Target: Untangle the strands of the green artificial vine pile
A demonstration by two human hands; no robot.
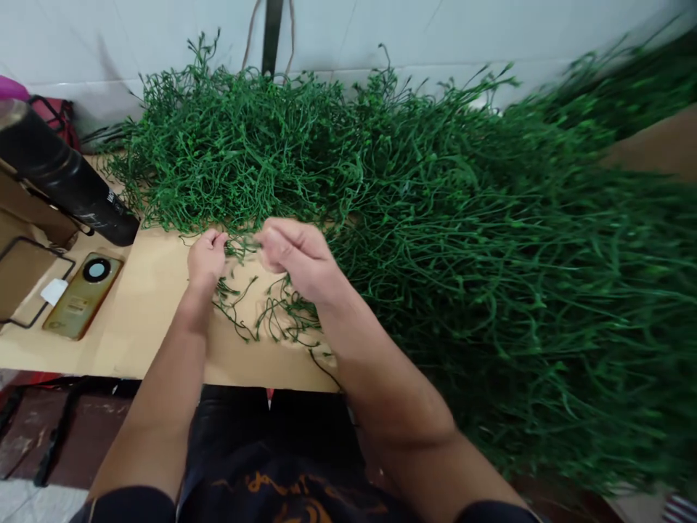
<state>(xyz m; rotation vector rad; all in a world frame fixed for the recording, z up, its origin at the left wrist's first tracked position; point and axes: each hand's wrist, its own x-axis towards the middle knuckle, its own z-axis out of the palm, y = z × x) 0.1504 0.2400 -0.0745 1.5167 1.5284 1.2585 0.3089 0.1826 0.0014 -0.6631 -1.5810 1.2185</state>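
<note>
My left hand (208, 256) is closed in a pinch over the tan board, with a thin green stem at its fingertips. To its right my right hand (297, 254) is closed too, its fingers curled and slightly blurred; whatever lies inside them is hidden. Between the two hands there are short green pieces, partly smeared. Several loose green stems (283, 312) lie on the tan board (157, 305) just below my hands. Behind them rises a long heap of thin, branching green stems (234, 145), which spreads into a larger pile (517, 290) on the right.
A black bottle (65, 174) leans at the left, above a phone (84, 294) lying on the board. Beside it are a cardboard box (22, 254) and a black wire frame. A tiled wall (381, 29) stands behind. Another person's arm (653, 149) reaches in at the right edge.
</note>
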